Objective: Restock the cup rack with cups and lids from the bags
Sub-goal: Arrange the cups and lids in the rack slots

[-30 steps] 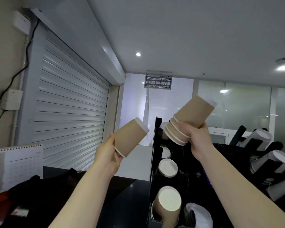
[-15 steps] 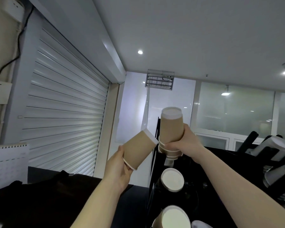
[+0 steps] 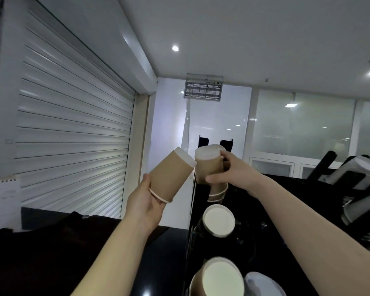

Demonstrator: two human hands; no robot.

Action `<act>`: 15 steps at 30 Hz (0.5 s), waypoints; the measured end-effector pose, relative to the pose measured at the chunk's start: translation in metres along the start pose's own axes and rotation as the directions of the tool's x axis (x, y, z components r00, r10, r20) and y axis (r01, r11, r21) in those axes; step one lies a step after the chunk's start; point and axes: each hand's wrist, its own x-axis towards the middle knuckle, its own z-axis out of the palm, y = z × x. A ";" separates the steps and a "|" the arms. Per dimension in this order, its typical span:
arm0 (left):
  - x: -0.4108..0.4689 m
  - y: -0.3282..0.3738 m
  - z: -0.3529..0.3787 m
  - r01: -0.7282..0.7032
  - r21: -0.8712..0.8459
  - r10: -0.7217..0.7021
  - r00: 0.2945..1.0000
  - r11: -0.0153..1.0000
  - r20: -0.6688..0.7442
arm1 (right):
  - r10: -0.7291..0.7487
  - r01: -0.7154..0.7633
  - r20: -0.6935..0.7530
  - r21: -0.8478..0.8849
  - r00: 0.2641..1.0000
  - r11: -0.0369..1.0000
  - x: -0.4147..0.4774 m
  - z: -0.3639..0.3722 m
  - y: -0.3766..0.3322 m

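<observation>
- The left hand (image 3: 146, 207), centre of the frame, has its fingers curled round the rim end of a single brown paper cup (image 3: 171, 176). The cup is tilted, with its white base pointing up and right.
- The right hand (image 3: 233, 171), just right of it, grips a nested stack of brown cups (image 3: 208, 165) with the base uppermost. About three rims show below the fingers; the full count is hidden.
- The stack's lower end meets the top of the black cup rack (image 3: 203, 141). Whether it sits in a slot cannot be told.
- Below it, the rack's column holds two more cups with their bases facing the camera: an upper racked cup (image 3: 218, 220) and a lower racked cup (image 3: 221, 276), which is brown.
- At the bottom right, beside the lower one, lie pale lids (image 3: 263, 284); their number is unclear.
- At the right edge, white cups (image 3: 360, 170) lean in black holders. At least two can be seen.
</observation>
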 end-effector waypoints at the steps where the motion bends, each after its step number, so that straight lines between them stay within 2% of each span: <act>1: 0.000 0.000 -0.001 -0.003 -0.003 0.003 1.000 1.000 0.004 | -0.034 0.034 -0.022 0.008 0.999 0.999 -0.001 0.000 -0.001; 6: -0.002 0.003 -0.001 -0.022 0.000 0.022 1.000 1.000 0.022 | -0.139 0.114 -0.141 -0.174 0.980 0.978 -0.006 0.003 -0.005; 11: -0.004 0.007 0.000 -0.016 0.000 0.016 1.000 1.000 0.023 | -0.227 0.198 -0.046 -0.342 0.973 0.918 -0.007 0.012 -0.010; 15: -0.007 0.013 -0.002 -0.026 -0.006 0.026 0.999 1.000 0.025 | -0.183 0.103 -0.152 -0.424 0.971 0.900 -0.010 0.008 -0.006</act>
